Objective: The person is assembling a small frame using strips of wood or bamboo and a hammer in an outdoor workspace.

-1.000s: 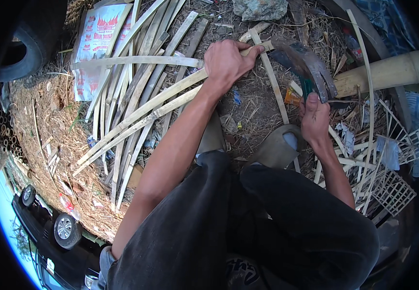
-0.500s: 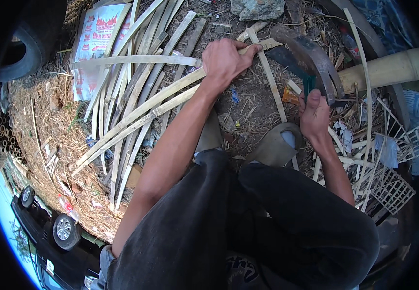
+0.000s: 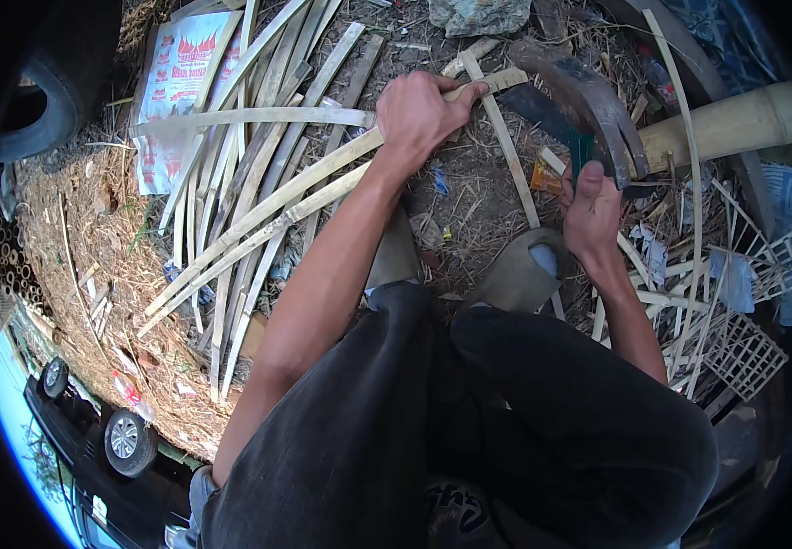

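Note:
My left hand (image 3: 421, 114) is closed around a pale bamboo strip (image 3: 263, 212), thumb along its top; the strip's short end points right past the thumb. A second bamboo strip (image 3: 259, 245) runs beside it and passes under my left wrist. To the right, my right hand (image 3: 593, 215) is closed on a knife's green handle (image 3: 582, 148), thumb up. The dark knife blade (image 3: 538, 112) reaches left, close below the strip's end. A curved brown piece (image 3: 588, 91), its material unclear, arches beside the blade and partly hides the tool.
Many bamboo strips (image 3: 272, 119) lie piled at the left, near a printed white sheet (image 3: 172, 101). A stone (image 3: 481, 16) lies ahead. A thick bamboo pole (image 3: 734, 128) extends from the right. Broken white plastic lattice (image 3: 745, 357) and scraps litter the right. A tyre (image 3: 53, 105) stands far left.
The whole view has shifted slightly. Both hands keep their grips, and the knife and strip hold nearly the same positions relative to each other.

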